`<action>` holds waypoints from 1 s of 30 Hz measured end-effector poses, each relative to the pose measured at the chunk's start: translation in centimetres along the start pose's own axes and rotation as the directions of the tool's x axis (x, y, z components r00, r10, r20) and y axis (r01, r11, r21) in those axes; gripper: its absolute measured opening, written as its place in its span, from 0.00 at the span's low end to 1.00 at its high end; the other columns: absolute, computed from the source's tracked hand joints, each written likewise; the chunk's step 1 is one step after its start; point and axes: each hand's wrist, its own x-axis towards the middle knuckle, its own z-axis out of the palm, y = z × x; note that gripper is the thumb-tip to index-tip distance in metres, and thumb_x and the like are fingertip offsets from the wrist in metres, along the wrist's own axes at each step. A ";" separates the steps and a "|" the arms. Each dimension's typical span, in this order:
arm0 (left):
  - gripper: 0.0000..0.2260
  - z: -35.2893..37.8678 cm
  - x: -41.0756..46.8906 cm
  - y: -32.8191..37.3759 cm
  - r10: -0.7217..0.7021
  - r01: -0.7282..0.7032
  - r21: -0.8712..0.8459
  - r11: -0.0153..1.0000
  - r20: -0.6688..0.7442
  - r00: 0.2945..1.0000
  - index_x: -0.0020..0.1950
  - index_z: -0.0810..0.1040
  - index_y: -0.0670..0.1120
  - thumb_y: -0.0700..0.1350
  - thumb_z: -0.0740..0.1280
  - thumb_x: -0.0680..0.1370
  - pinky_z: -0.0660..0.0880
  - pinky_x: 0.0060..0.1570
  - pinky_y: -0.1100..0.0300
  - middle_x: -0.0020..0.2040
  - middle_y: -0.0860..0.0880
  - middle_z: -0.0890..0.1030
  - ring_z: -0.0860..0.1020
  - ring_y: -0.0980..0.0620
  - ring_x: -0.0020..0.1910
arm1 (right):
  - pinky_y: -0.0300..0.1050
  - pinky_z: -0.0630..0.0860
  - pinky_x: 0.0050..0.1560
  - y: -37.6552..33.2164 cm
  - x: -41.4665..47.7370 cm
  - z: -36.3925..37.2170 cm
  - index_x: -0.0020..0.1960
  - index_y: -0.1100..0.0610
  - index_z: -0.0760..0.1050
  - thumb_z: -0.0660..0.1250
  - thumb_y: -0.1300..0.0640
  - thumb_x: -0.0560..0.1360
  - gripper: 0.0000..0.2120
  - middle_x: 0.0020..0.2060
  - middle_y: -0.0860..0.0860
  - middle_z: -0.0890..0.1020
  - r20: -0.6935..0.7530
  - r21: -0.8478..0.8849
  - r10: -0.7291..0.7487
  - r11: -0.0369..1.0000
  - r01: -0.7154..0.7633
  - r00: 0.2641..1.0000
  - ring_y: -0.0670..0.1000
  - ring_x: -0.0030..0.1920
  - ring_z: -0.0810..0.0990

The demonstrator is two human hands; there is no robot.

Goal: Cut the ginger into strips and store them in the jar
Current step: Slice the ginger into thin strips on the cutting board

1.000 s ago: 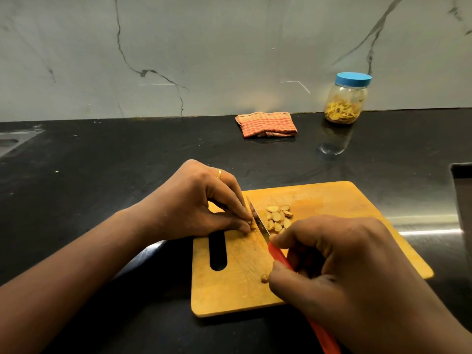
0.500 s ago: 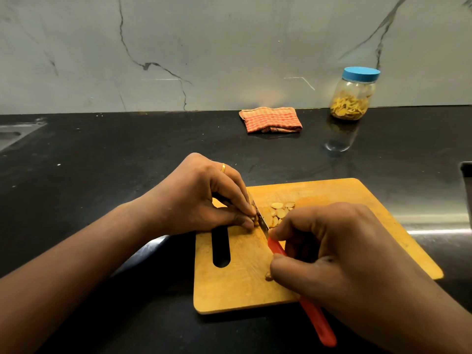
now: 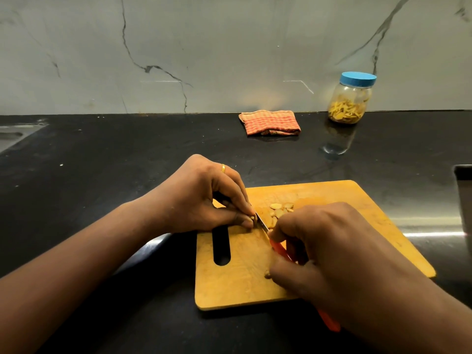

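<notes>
A wooden cutting board [image 3: 370, 213] lies on the black counter. My left hand [image 3: 204, 198] pinches a small ginger piece [image 3: 252, 217] against the board with fingertips and thumb. My right hand [image 3: 327, 254] grips a knife [image 3: 262, 224] by its orange handle, the blade resting on the board right beside the ginger piece. Several pale ginger slices [image 3: 278, 212] lie just behind the blade. One small scrap [image 3: 267, 274] sits by my right thumb. A clear jar [image 3: 351, 100] with a blue lid, partly filled with ginger strips, stands at the back right against the wall.
A folded orange checked cloth [image 3: 270, 123] lies at the back of the counter near the wall. A sink edge [image 3: 10, 135] shows at the far left. A metal edge [image 3: 463, 190] sits at the right border.
The knife blade has moved closer to my left fingertips and lower onto the ginger piece. My right hand shifted slightly left and forward. The view has drifted a little.
</notes>
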 end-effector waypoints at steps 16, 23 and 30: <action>0.06 -0.1 -0.1 0.1 -0.031 0.032 -0.035 0.999 0.019 0.999 0.48 0.87 0.45 0.44 0.77 0.72 0.82 0.47 0.59 0.48 0.53 0.84 0.84 0.55 0.47 | 0.26 0.65 0.27 1.0 -1.1 0.1 0.40 0.48 0.82 0.70 0.47 0.64 0.08 0.26 0.39 0.73 -0.098 0.046 -0.042 0.998 0.047 0.994 0.41 0.28 0.73; 0.06 -0.1 -0.2 0.0 -0.014 0.015 -0.038 0.999 0.019 1.000 0.48 0.87 0.45 0.43 0.77 0.72 0.81 0.47 0.62 0.48 0.52 0.84 0.84 0.55 0.48 | 0.25 0.67 0.26 1.2 -1.4 -0.5 0.41 0.47 0.83 0.72 0.48 0.62 0.08 0.26 0.38 0.75 -0.120 0.123 -0.013 0.992 0.027 0.993 0.40 0.28 0.76; 0.06 -0.2 -0.3 0.0 -0.001 0.002 -0.047 0.999 0.017 1.000 0.48 0.87 0.44 0.42 0.77 0.72 0.81 0.47 0.62 0.49 0.52 0.84 0.84 0.55 0.48 | 0.25 0.66 0.27 1.6 -0.9 0.2 0.41 0.47 0.82 0.68 0.44 0.62 0.11 0.26 0.40 0.75 -0.119 0.152 0.042 0.988 -0.023 0.992 0.40 0.31 0.77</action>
